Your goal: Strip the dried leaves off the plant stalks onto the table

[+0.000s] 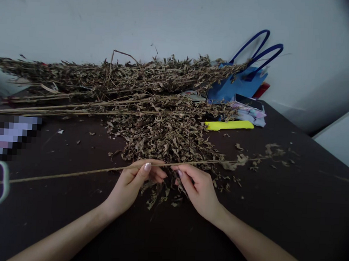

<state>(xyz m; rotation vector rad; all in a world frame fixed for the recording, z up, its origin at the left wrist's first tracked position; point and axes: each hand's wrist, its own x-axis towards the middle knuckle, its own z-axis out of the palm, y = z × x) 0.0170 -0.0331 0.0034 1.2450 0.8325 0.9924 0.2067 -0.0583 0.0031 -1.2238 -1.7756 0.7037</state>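
A long, thin dried plant stalk point(80, 174) runs across in front of me, mostly bare, with a few withered leaves point(234, 162) towards its right end. My left hand point(123, 186) grips it near the middle, thumb on top and fingers curled beneath. Just to the right, my right hand point(202, 191) is closed in a pinch at the same stalk; whether a leaf is also between its fingertips is hidden. Under and beyond both hands spreads a loose pile of crumpled dry leaves point(165, 138).
Bundles of dried leafy stems point(106, 77) lie along the wall. At the back right are a blue bag point(224, 86), a phone point(249, 102) on a pale cloth point(256, 117), and a yellow strip-like object point(229, 125). A pale rounded frame point(5, 183) edges in at left on the dark table point(290, 216).
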